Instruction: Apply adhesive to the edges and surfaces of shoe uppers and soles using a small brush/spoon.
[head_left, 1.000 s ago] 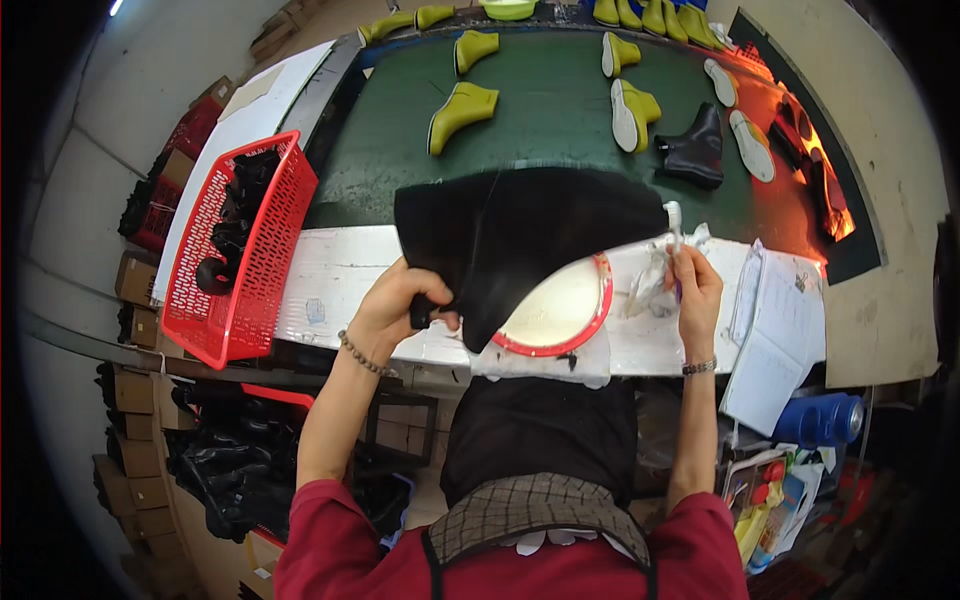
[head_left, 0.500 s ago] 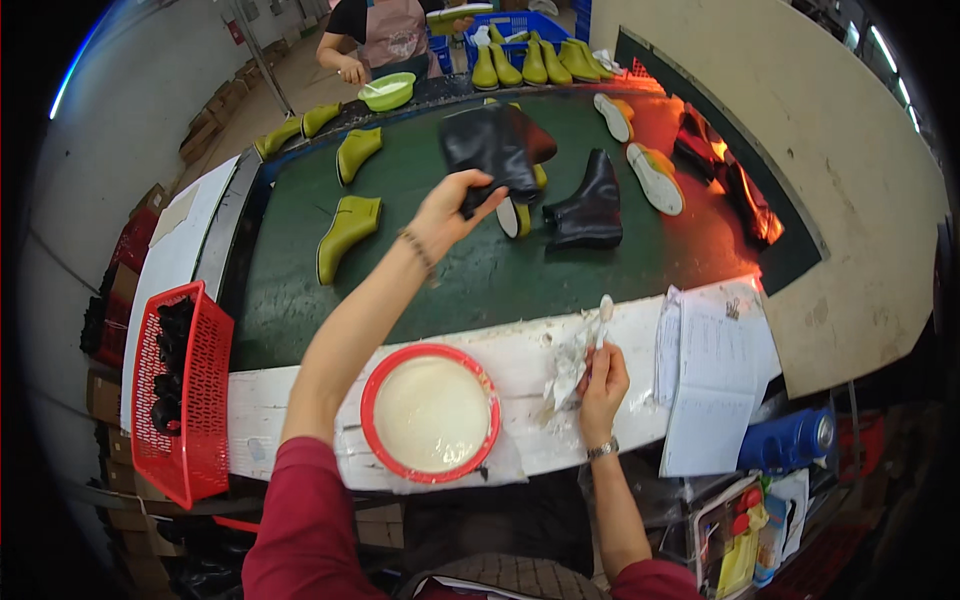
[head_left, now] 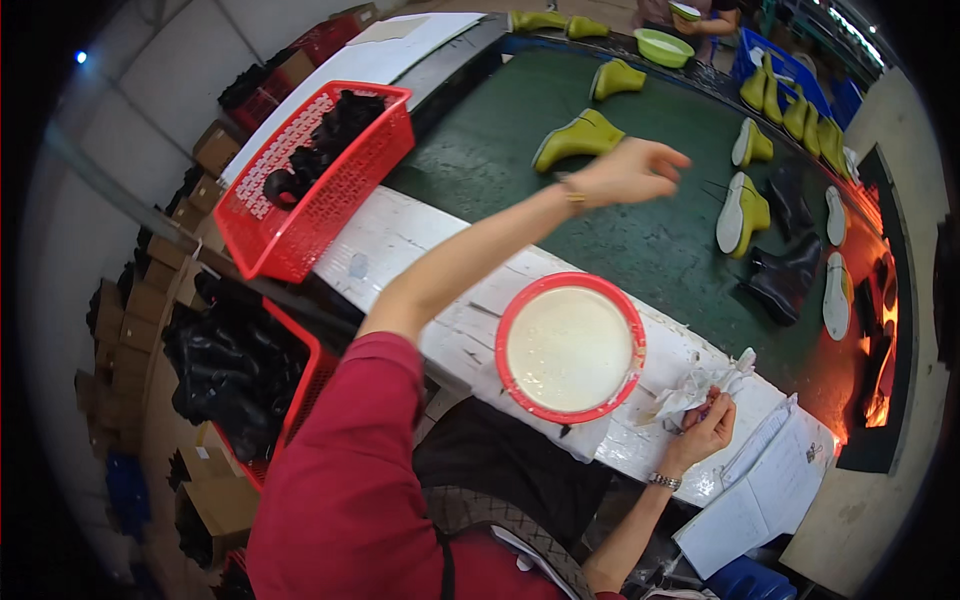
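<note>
My left hand (head_left: 632, 182) is above the green belt (head_left: 480, 165), fingers loosely apart and holding nothing. Near it lie yellow-green ankle-high shoes; the closest (head_left: 580, 140) is just beyond my wrist. Two black ankle boots, one (head_left: 783, 282) nearer and one (head_left: 790, 200) farther, rest on the belt by a yellow-green shoe with a white sole (head_left: 733, 215). My right hand (head_left: 708, 430) is closed around a small white-tipped brush (head_left: 745, 360), over crumpled white sheeting (head_left: 690, 392) on the white table edge. Between my arms sits a red-rimmed bowl (head_left: 502, 345) of creamy white liquid.
At left, a red basket (head_left: 365, 185) holds black items; below it, black boots (head_left: 230, 370) fill another. Papers (head_left: 755, 500) lie right. Orange light glows at the belt's right end. Across the belt are a person, a green bowl (head_left: 663, 47) and a blue crate (head_left: 820, 88).
My left hand has let go of the black boot, which now lies on the belt, and has moved nearer the yellow-green shoes. My view has turned left; my right hand keeps the brush.
</note>
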`<state>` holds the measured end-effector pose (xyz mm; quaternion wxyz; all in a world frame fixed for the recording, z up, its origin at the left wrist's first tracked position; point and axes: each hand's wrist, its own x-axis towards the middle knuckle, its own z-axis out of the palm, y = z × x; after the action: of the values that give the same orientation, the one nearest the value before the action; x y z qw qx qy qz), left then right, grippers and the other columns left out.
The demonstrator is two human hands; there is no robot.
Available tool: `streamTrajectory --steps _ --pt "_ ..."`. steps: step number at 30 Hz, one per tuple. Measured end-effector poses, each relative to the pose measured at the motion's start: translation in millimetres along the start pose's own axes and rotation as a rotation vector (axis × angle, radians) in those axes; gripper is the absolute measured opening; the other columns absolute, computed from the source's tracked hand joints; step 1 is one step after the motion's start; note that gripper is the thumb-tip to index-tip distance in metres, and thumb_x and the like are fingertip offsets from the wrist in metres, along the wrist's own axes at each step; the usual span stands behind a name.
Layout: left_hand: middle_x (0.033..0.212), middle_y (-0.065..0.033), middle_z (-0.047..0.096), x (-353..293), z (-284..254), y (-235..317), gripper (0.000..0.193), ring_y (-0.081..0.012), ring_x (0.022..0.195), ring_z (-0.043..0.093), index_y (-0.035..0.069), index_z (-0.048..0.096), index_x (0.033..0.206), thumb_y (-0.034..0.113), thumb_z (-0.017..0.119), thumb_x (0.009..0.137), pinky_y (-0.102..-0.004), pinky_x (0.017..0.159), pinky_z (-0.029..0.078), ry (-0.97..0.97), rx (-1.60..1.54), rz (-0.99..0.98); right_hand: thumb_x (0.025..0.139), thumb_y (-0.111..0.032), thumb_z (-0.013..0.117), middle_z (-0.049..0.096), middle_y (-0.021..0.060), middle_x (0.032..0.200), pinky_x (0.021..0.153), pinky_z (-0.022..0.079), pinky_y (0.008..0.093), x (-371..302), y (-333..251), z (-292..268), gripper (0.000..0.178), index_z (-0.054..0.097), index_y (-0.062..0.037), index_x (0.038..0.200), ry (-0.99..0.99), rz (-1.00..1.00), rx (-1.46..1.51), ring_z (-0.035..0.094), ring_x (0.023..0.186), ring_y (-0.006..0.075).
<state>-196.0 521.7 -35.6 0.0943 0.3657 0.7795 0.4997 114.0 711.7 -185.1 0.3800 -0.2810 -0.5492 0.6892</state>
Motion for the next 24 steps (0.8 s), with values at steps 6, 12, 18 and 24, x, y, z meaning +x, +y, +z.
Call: streamTrajectory --steps 6,12,18,24 --pt "0.104 -0.0168 0.074 -205 -223 -36 0.032 -0.0317 0.098 0.070 0.008 0.077 0.108 0.006 0.063 0.080 -0.0424 0.093 0.054 0.940 1.051 0.068 0.104 -0.029 0.062 0.054 -0.0046 0.063 0.040 0.022 0.0203 0 -11 4 0.033 0.069 -0.0025 0.086 0.034 -0.002 -0.028 0.035 0.045 0.0011" --pt "0.107 -0.0233 0.073 -416 -387 -154 0.042 -0.0367 0.106 0.070 0.011 0.073 0.118 0.024 0.069 0.078 -0.0451 0.094 0.053 0.828 0.878 -0.921 0.104 -0.024 0.063 0.060 -0.0025 0.076 0.047 0.030 0.0183 -15 -52 -11 0.025 0.072 -0.0011 0.099 0.018 -0.134 -0.327 0.040 0.057 0.0009" --pt "0.079 -0.0072 0.076 -466 -404 -158 0.028 -0.0197 0.058 0.067 0.027 0.084 0.099 0.016 0.064 0.082 -0.0331 0.051 0.050 1.399 0.898 -0.873 0.099 -0.010 0.067 0.065 -0.0017 0.087 0.060 0.043 0.0207 -40 -58 -4 0.022 0.070 0.0037 0.116 -0.251 -0.173 -0.318 0.053 0.070 0.0046" --pt "0.128 -0.0129 0.069 -414 -322 -10 0.058 -0.0199 0.097 0.070 0.003 0.065 0.134 -0.013 0.048 0.081 -0.0293 0.084 0.058 1.241 0.263 -0.015 0.105 -0.018 0.058 0.056 -0.0050 0.073 0.056 0.036 0.0205 -62 -67 15 0.023 0.069 0.0012 0.099 -0.320 -0.108 -0.309 0.047 0.065 0.0028"
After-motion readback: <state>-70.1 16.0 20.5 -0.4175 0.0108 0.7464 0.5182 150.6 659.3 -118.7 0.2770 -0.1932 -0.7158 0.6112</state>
